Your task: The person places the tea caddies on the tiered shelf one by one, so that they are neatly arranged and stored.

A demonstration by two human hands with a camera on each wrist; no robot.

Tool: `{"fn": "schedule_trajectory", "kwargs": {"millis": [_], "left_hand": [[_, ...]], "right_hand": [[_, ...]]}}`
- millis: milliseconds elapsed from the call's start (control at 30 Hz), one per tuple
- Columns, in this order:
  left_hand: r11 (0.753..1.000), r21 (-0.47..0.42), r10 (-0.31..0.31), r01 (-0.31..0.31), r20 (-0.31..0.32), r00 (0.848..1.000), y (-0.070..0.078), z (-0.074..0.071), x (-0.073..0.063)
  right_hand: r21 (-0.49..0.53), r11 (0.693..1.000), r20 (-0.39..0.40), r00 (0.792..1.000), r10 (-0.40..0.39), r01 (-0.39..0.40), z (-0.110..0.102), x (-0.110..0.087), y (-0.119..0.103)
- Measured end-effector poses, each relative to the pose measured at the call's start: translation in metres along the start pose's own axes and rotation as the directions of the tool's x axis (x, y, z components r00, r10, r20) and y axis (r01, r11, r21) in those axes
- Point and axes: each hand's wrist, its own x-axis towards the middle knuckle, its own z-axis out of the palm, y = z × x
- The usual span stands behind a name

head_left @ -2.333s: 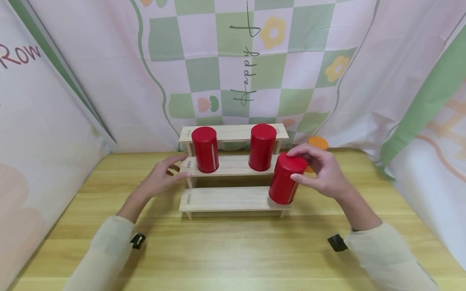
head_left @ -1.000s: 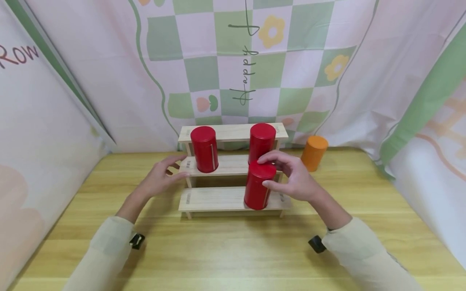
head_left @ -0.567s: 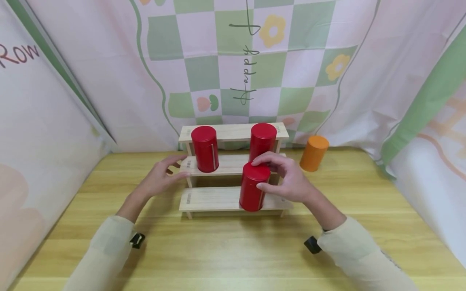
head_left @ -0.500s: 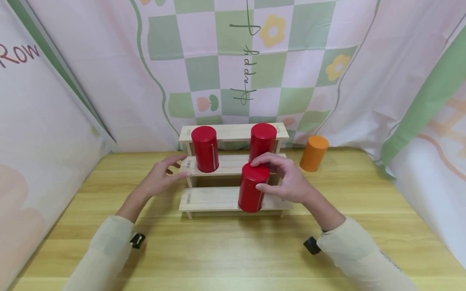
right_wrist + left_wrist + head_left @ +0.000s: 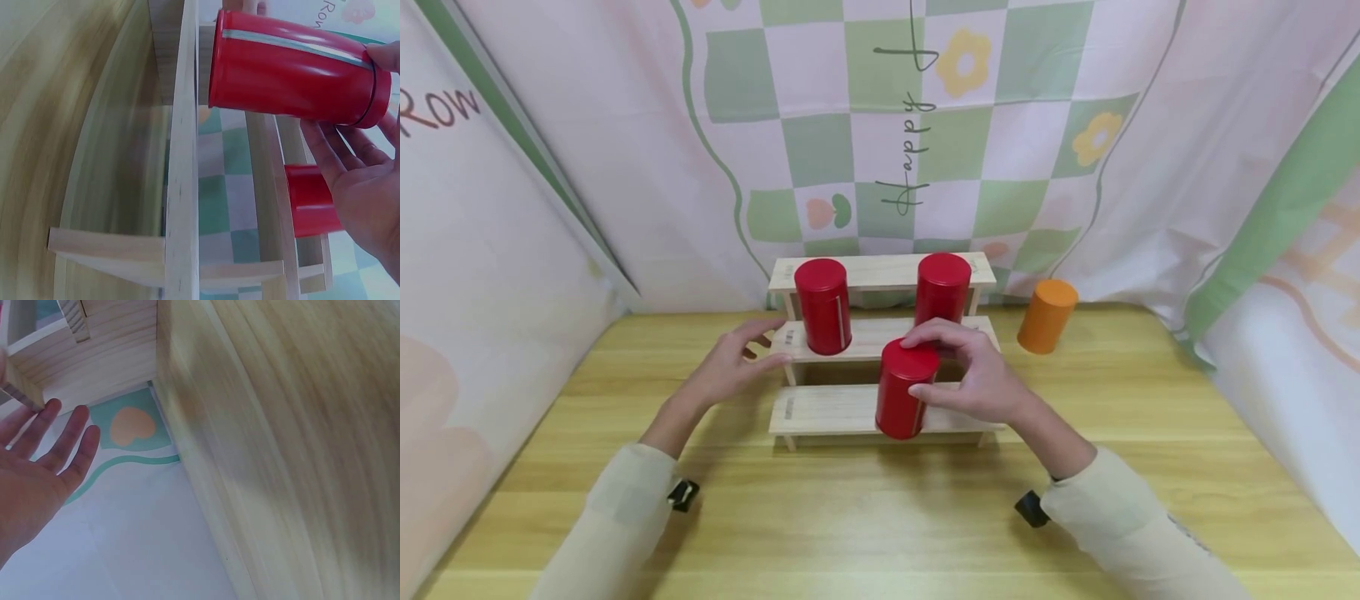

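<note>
My right hand point(image 5: 973, 375) grips a red tin point(image 5: 901, 400) near its lid, with the thumb on the front side. Close over the lowest board of the three-tier wooden rack point(image 5: 827, 410), the tin stands near upright; the right wrist view shows a slim gap between its base and the board. Two more red tins stand on the middle board: one at the left point(image 5: 824, 308) and one at the right point(image 5: 942, 287), the latter partly hidden behind my right hand. My left hand point(image 5: 730, 362) holds the left end of the middle board, thumb in front and fingers behind.
An orange tin point(image 5: 1047, 317) stands on the wooden table point(image 5: 865, 525) right of the rack. A patterned cloth point(image 5: 820, 150) hangs behind the rack and along both sides. Black wrist devices show at both cuffs.
My right hand has carried the red tin leftward from the rack's right end to near the middle of the lowest board. The orange tin has come into fuller view. My left hand stays put.
</note>
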Motion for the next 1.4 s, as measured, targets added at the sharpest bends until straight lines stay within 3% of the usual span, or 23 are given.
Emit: {"fn": "schedule_trajectory", "kwargs": {"millis": [1033,1400], "left_hand": [[1.000,-0.005,-0.003,0.003,0.002,1.000,-0.002,0.000,0.000],[1.000,-0.022,-0.008,0.009,0.007,1.000,-0.001,0.000,0.000]], "right_hand": [[0.058,0.997,0.023,0.999,0.043,-0.044,0.044,0.020,-0.001],[0.006,0.999,0.012,0.999,0.049,-0.049,0.052,0.031,-0.002]]}}
